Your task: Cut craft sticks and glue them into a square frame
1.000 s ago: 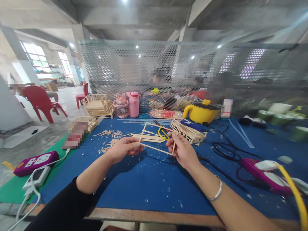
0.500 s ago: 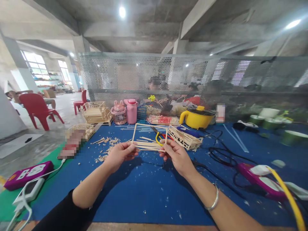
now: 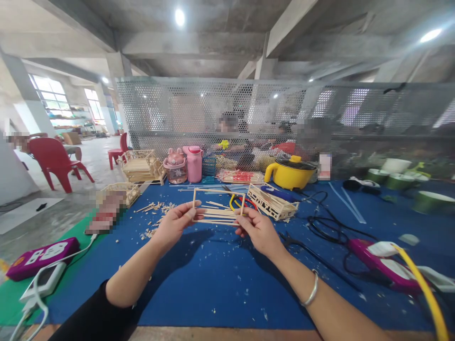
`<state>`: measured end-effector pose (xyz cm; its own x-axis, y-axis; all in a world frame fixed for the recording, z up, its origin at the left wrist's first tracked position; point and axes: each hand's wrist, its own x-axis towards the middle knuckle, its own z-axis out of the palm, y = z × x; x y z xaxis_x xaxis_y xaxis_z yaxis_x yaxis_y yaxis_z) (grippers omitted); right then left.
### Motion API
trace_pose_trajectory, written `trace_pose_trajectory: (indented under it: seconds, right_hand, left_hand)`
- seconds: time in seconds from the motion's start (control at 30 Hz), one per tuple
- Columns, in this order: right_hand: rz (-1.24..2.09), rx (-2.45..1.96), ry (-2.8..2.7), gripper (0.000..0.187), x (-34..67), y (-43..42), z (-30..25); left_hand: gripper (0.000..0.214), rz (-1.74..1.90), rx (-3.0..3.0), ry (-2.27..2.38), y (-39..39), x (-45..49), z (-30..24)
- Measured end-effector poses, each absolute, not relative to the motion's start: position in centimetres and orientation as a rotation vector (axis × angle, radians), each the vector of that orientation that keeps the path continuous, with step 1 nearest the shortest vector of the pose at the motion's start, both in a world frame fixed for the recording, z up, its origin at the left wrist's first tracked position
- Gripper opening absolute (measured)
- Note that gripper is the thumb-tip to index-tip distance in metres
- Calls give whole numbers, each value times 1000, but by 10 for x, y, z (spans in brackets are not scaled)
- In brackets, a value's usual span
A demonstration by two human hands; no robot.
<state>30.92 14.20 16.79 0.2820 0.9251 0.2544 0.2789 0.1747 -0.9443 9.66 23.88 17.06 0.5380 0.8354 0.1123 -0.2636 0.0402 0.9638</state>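
Note:
Between my hands a rectangular frame of thin wooden sticks [image 3: 219,191] is held up above the blue table mat [image 3: 220,284]. My left hand [image 3: 179,221] pinches its left upright stick, and my right hand [image 3: 254,226] pinches the right one near the lower corner. Behind and below the frame lie several loose wooden sticks [image 3: 215,213]. Pliers with yellow and red handles [image 3: 232,202] rest just beyond, partly hidden by the frame. Right of them is a small openwork wooden crate [image 3: 272,203], tilted on the mat.
Wood scraps [image 3: 152,207] lie left. Behind stand wooden racks [image 3: 142,166], a pink bottle [image 3: 194,164] and a yellow electric pot [image 3: 293,173] before a perforated metal screen [image 3: 192,109]. Black cables [image 3: 330,227], a soldering-iron-like tool [image 3: 320,258] and a purple power strip [image 3: 369,255] lie right.
The frame has tilted, its top stick now lower and its lower stick clearer. My left hand has shifted slightly left and up on its side; my right hand stays on the frame.

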Motion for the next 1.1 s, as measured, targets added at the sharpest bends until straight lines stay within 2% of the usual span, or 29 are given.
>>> trace_pose_trajectory:
  seconds: [0.07,0.27,0.4,0.57,0.87,0.97,1.1]
  right_hand:
    - [729,-1402,-1287,28,310,142,167]
    - [1174,-1470,-1280,36,317,139,172]
    - [1164,-1468,-1206,29,323,141,171]
    - [1128,-1492,-1112,22,324,146,165]
    - [1094,-1391,-1176,33,310,143,166]
    - [1166,-1368,-1154,36,307,143,167]
    - [1348,-1349,-1080,49,303,142,167]
  left_hand:
    - [47,914,1300,641,242,94,171]
    - [65,490,1273,686,241,71,184]
    - [50,428,1122,640,243,67,187]
    - [37,616,1118,600,241,81,178]
    - [31,1103,1321,759,246,98,157]
    - [28,1110,1179,688,244,99,160]
    - [15,1028,942,503,234,102,167]
